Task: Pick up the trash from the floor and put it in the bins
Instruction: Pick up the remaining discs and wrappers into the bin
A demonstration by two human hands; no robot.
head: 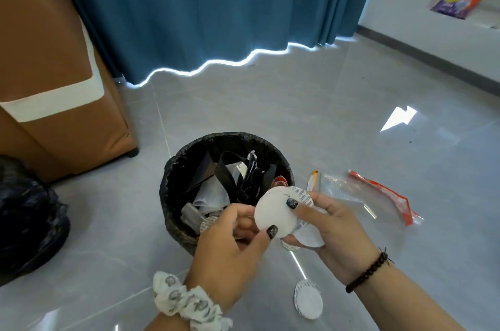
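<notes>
While the left hand (232, 236) pinches the white round pad (273, 211) at its lower edge and the right hand (332, 230) grasps it together with crumpled wrappers (307, 233), the pad sits just beside the black bin (173, 184) rim, with another pad (308, 299) and a clear plastic bag (365, 195) on the floor (270, 108).

White round pad (273, 210) is sitting beside the black-lined bin (173, 168), which is holding mixed, possibly paper, scraps.
</notes>
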